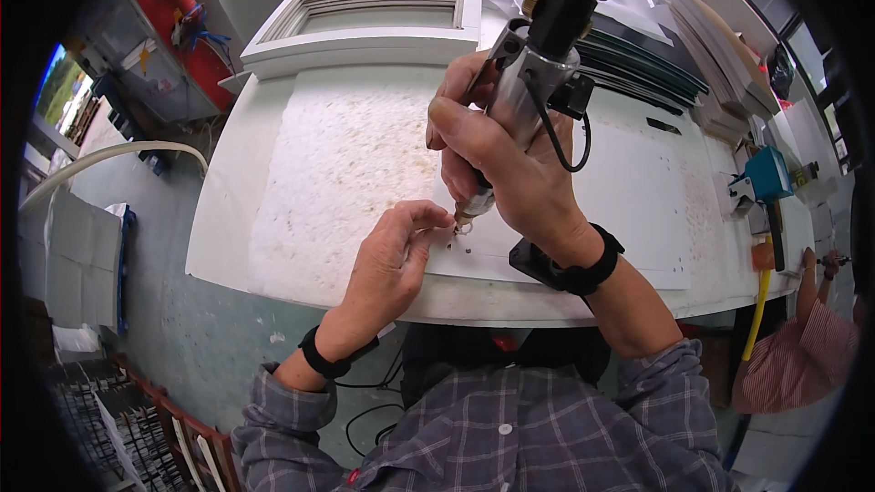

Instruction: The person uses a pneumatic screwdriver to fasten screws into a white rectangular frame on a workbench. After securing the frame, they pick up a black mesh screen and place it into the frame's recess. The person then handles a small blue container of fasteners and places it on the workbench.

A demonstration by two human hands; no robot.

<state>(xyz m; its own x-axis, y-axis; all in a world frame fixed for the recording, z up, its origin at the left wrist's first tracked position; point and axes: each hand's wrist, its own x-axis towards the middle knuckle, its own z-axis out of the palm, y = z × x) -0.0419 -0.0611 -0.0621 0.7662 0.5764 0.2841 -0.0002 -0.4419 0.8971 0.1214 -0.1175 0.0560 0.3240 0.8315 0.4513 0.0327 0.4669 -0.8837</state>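
Note:
My right hand (510, 150) is wrapped round the upright, slightly tilted body of a power screwdriver (536, 73), which comes down from the top of the view. Its tip points at a white panel (629, 210) lying on the white table (219, 219). Close beside the tip, my left hand (392, 246) has its thumb and forefinger drawn together; what they pinch, if anything, is too small to make out. A few tiny dark bits, perhaps screws (468, 251), lie on the panel just below the tip.
A white frame with slats (355, 50) lies at the table's far side. Dark panels (638, 64) and pale boards (729, 59) are stacked at the far right. A teal tool (768, 173) and a yellow hose (758, 310) are near another person's striped sleeve (788, 364).

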